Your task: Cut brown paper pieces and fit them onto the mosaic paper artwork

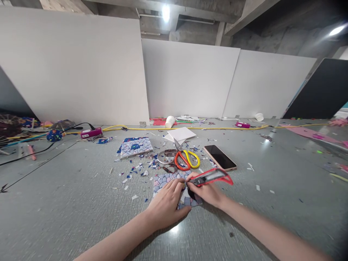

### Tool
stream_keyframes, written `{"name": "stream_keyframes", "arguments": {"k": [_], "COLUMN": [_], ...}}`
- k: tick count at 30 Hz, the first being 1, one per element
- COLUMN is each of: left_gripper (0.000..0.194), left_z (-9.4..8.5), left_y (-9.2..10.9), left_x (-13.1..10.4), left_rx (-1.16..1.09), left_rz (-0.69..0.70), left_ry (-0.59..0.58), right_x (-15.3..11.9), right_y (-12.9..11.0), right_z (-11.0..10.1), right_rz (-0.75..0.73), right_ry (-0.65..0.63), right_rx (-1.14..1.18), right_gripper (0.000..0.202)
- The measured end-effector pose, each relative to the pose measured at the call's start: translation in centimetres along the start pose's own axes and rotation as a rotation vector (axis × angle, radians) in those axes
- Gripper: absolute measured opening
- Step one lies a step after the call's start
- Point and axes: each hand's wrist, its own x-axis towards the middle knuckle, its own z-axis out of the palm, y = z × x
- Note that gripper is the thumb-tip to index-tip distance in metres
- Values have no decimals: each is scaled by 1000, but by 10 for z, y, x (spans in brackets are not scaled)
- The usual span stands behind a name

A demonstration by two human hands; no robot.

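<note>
A square sheet with a blue-grey cobblestone pattern [161,181] lies on the grey surface in front of me. My left hand [166,203] rests on it, fingers stretched out and thumb apart, pressing it down. Closed round a red-edged utility knife [213,176] is my right hand [208,194], at the right part of the sheet. The knife's handle points up and to the right; its tip is hidden between the hands. Pale and dark patches show on the sheet between my hands. Scissors with one orange and one yellow handle [187,159] lie just beyond, beside a roll of tape [163,157].
A phone [220,157] lies to the right, white sheets [182,134] behind the scissors. Stacked patterned squares [136,146] are at left among paper scraps. A yellow cable [206,128] runs before white panels [190,79], near purple power strips [91,133] and a paper cup [170,121].
</note>
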Motion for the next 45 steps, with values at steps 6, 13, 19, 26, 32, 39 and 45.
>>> {"name": "stream_keyframes", "arguments": {"k": [6,13,19,26,32,39,45], "left_gripper": [40,45,43,36,45,44,45], "left_z": [-4,-7,-17,-35,-14,-7,-7], "left_y": [0,-1,-13,-18,-1,-2,-3], "left_x": [1,-1,3,5,-1,-3,-3], "left_rx": [38,49,58,45,26,81,66], "left_rz": [51,69,-133,-5,136,109,124], "left_ry": [-25,-83,62,2,-114,-116,-98], "right_x": [6,3,-3,-7,-7,-7,-7], "right_y": [12,6,1,-12,-3,0,-2], "right_z": [-4,-6,-11,-13,-10,-23,-23], "right_rz": [263,37,35,77,113,-7,-8], "right_ry": [321,376,387,277,146,-39,-48], "right_rx": [228,16,-79,-45,7,-155,-225], "right_gripper": [13,11,15,12,10,16,14]}}
